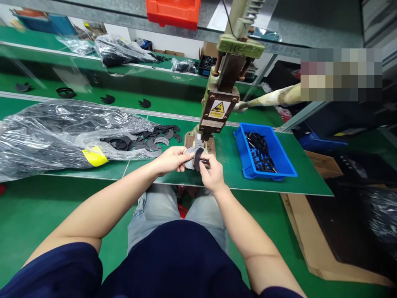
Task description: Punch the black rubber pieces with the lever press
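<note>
My left hand (171, 159) and my right hand (211, 174) meet just in front of the base of a green hand press (221, 103). Both are closed on a black curved flat part (197, 158) held between them over the table's near edge. The right fingers also pinch a thin dark piece against it; I cannot make out what it is. A pile of similar black curved parts (145, 138) lies to the left of the press, spilling from a clear plastic bag (58, 134).
A blue bin (281, 159) with small black pieces stands right of the press. The press lever (273, 97) points right. Beyond, a green conveyor (93, 82) carries loose black parts and bags. An orange bin (173, 12) sits overhead. Cardboard (316, 244) lies on the floor at right.
</note>
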Tool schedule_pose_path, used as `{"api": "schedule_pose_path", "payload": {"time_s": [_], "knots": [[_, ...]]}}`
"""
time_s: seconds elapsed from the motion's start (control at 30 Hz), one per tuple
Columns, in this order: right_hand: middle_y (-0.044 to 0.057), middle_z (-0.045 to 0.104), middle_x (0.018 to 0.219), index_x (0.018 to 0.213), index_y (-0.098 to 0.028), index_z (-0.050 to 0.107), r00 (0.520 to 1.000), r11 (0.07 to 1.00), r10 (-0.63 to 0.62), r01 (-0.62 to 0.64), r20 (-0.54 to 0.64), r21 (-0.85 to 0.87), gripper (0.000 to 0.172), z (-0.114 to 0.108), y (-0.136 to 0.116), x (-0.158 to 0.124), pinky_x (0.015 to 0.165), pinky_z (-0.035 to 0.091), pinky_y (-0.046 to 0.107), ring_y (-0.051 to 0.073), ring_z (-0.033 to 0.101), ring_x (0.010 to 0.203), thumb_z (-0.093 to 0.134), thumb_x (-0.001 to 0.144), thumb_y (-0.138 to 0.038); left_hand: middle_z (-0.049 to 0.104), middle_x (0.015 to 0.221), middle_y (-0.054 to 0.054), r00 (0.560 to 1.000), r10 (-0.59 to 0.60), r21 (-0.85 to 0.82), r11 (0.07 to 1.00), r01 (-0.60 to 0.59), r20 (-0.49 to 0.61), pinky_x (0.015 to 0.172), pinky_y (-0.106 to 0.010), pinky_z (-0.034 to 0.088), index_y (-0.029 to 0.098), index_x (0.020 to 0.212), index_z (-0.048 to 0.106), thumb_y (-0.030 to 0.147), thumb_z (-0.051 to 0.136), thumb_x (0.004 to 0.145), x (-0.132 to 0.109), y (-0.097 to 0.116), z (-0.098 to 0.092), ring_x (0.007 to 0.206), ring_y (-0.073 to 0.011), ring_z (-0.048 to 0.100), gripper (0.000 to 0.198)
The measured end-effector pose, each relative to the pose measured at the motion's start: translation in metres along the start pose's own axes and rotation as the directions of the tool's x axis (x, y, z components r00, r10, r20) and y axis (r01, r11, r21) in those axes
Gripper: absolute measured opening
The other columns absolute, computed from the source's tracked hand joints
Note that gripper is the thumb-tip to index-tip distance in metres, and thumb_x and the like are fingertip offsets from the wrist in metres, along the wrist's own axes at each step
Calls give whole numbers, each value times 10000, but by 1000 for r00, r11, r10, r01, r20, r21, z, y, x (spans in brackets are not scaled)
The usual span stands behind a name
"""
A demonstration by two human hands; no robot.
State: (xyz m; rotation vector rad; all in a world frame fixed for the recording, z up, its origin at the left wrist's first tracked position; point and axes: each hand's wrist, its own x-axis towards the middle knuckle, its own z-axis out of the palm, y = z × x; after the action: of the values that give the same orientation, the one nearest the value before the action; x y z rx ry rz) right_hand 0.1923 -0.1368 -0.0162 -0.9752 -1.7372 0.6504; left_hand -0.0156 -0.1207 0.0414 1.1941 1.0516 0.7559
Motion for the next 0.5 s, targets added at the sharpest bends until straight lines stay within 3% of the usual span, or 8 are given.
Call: {"api": "schedule_pose_path", "payload": {"time_s": [0.17,0.27,0.33,0.4,0.43,0.5], "knots": [[61,757,950,1023,-236,704,988,980,-147,153,50,-130,140,-13,-3,0,846,596,367,188,704,886,639,993,-355,674,752,-14,1000,16,28,999,-16,-7,480,-212,466,192,900,587,710,777,865,-5,-7,1,621,-144,674,552],[72,751,971,1036,-233,688,975,961,-211,219,64,-170,114,-13,0,-2,849,582,379,196,696,909,608,1002,-306,691,1016,-61,981,155,162,977,-136,-114,576,-258,523,202,1125,603,641,810,864,-9,-15,9,834,-186,699,551],[82,744,983,1054,-228,676,969,950,-241,248,60,-191,109,-12,2,-4,843,579,386,202,690,921,596,1004,-282,655,1094,-77,911,361,371,888,-271,-201,706,-310,558,208,1140,633,547,875,829,-11,-17,13,964,-212,664,520],[87,740,979,1059,-226,670,962,940,-266,272,56,-208,104,-12,4,-5,835,580,390,207,690,925,596,1002,-272,628,1078,-78,823,546,548,742,-386,-159,875,-377,554,214,1018,680,471,864,859,-12,-17,14,1059,-236,618,354],[85,741,971,1057,-227,669,959,935,-277,282,55,-213,101,-12,4,-5,829,582,389,207,691,919,597,1002,-272,619,1042,-76,797,593,592,684,-427,-111,936,-403,536,215,936,689,451,832,894,-11,-16,13,1075,-243,601,279],[80,745,959,1056,-231,667,954,929,-296,300,51,-216,99,-13,4,-5,820,588,387,204,696,907,595,1005,-276,604,969,-67,797,602,598,658,-458,-52,964,-419,513,215,814,680,442,759,958,-9,-16,10,1041,-239,592,280]]}}
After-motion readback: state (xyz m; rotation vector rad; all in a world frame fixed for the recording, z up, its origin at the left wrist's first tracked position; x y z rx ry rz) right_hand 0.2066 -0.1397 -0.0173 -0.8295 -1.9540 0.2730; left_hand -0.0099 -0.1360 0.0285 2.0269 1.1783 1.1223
